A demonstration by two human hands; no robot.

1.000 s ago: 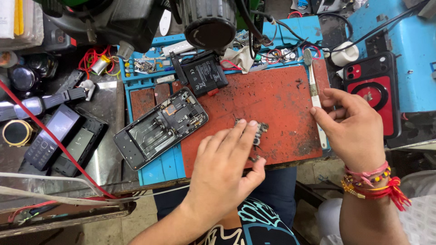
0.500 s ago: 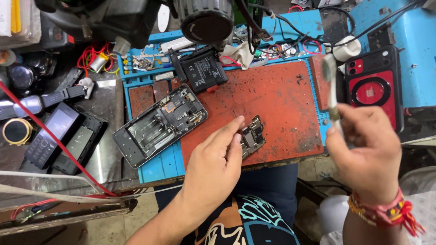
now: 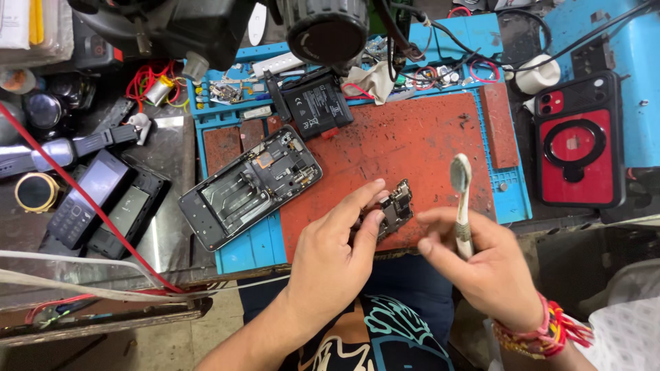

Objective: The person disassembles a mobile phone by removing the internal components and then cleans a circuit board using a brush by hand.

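Left hand pinching small circuit board at red mat's near edge; right hand gripping toothbrush upright. Risk: hard scrubbing could dislodge tiny components.

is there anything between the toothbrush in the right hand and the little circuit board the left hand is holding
Nothing visible. The right hand holds the toothbrush upright just right of the circuit board, which the left hand pinches over the red mat; only bare mat shows in the gap.
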